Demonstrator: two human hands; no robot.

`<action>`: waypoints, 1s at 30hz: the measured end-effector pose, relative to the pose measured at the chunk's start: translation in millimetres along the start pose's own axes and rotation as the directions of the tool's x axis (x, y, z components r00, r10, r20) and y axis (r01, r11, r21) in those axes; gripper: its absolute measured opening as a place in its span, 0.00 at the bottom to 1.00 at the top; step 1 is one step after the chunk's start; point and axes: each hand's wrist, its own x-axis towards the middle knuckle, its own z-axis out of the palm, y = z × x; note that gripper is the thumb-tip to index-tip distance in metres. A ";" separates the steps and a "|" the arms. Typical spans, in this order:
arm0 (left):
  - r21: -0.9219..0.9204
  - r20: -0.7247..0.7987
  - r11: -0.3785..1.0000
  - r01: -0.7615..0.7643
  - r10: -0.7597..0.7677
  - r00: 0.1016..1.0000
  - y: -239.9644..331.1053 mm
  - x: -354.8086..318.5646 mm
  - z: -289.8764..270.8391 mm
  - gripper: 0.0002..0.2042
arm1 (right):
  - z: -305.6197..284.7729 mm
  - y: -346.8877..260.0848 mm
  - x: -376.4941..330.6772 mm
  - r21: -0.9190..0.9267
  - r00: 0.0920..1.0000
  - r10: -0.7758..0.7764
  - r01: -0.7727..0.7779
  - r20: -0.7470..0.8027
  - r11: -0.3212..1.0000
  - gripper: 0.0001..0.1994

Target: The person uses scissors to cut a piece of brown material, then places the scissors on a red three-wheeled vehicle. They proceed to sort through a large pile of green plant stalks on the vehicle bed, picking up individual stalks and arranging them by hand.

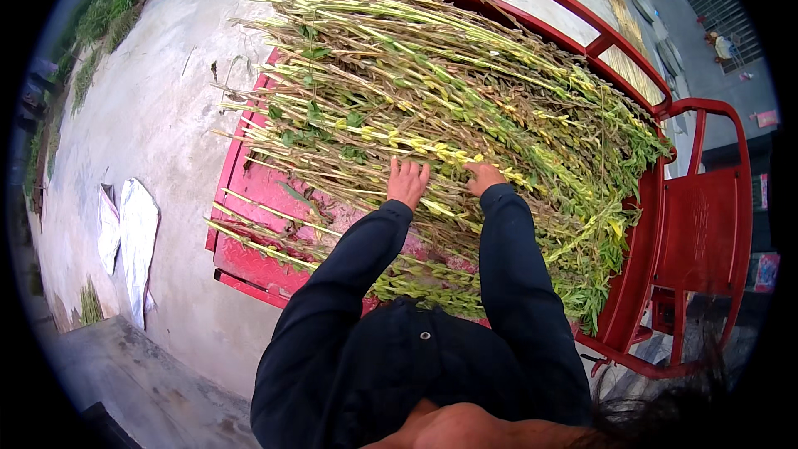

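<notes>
Long cut stalks with green and yellow pods, which look like sesame stalks (499,100), lie in a thick layer across a red cart bed (249,259). Their bare cut ends point left and their leafy tops point right. Over the near middle of the layer, my left hand (408,184) has its fingers bent down around some of the stalks. A short way to its right, my right hand (485,177) curls its fingers on the same band of stalks, thumb side toward the left hand. Stalks partly hide the fingertips of both hands.
A red metal rail (565,4) runs along the far side, and a red end frame (702,229) stands at the right. White sacks (135,229) lie on the concrete floor (187,100) at left. A grey ledge (150,382) is at lower left.
</notes>
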 end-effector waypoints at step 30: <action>-0.163 0.124 0.978 0.131 -0.111 0.986 -2.2 0.0 13.4 0.25 | -229.1 -40.7 -143.4 -0.586 0.299 -0.567 0.033 -0.767 0.810 0.15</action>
